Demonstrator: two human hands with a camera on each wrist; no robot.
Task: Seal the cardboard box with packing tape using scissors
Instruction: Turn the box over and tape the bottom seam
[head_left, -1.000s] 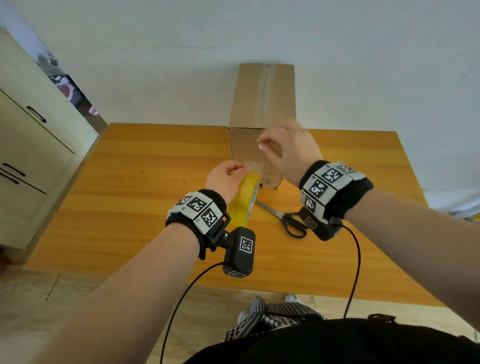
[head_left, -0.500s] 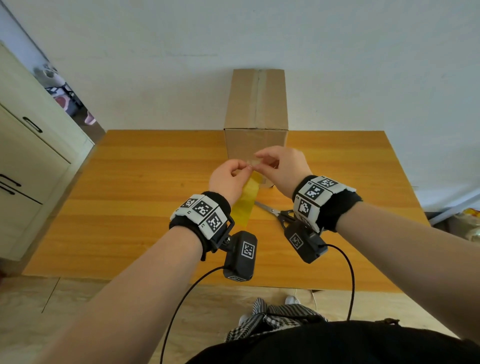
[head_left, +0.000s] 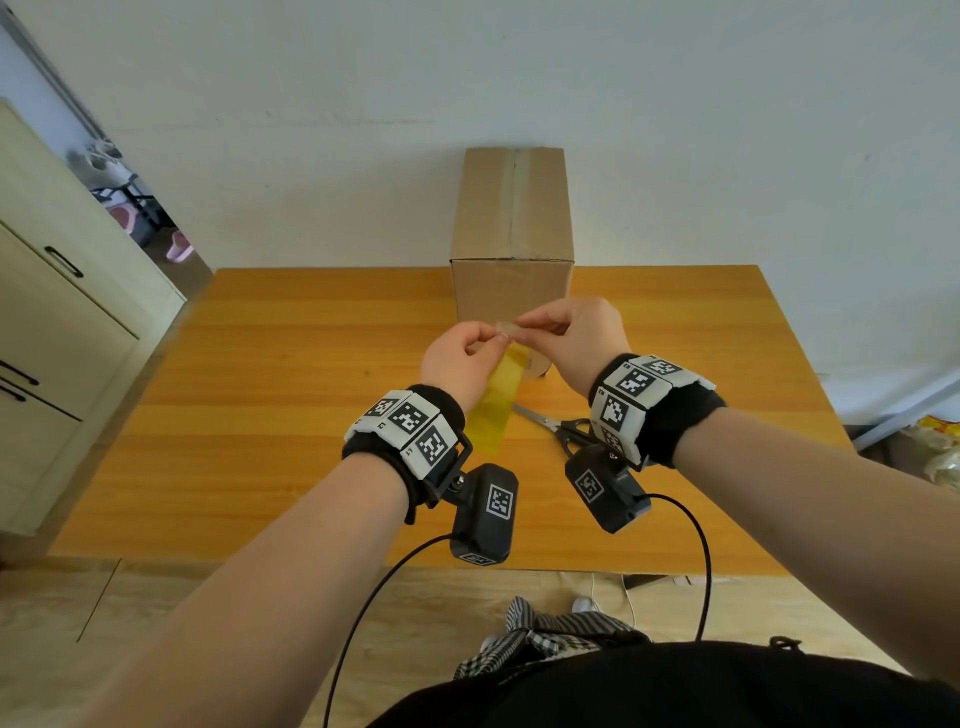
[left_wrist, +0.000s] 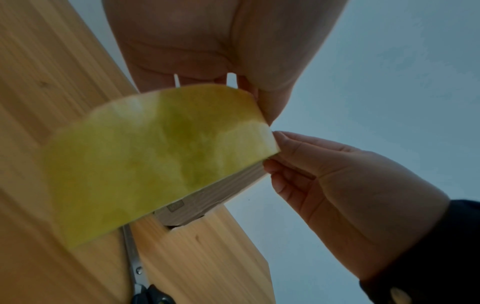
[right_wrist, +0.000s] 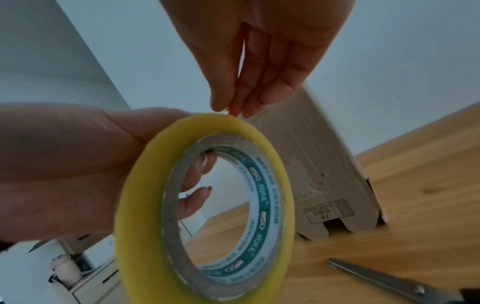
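A tall cardboard box (head_left: 511, 239) stands at the far edge of the wooden table (head_left: 260, 395), with clear tape along its top seam. In front of it my left hand (head_left: 460, 358) grips a yellow roll of packing tape (head_left: 493, 400), thumb on the outside and fingers through the core (right_wrist: 197, 179). My right hand (head_left: 566, 332) pinches at the top rim of the roll (right_wrist: 207, 205), its fingertips (right_wrist: 244, 107) together on the tape's outer layer. Black-handled scissors (head_left: 556, 426) lie flat on the table below my right wrist, blades (right_wrist: 376, 277) closed and pointing left.
A cream cabinet (head_left: 57, 332) with dark handles stands to the left of the table. The white wall (head_left: 727, 130) rises directly behind the box. Wrist camera cables (head_left: 696, 551) hang over the table's near edge.
My right hand came down from the box's front face to the top of the roll, meeting my left hand. The roll stayed held in my left hand.
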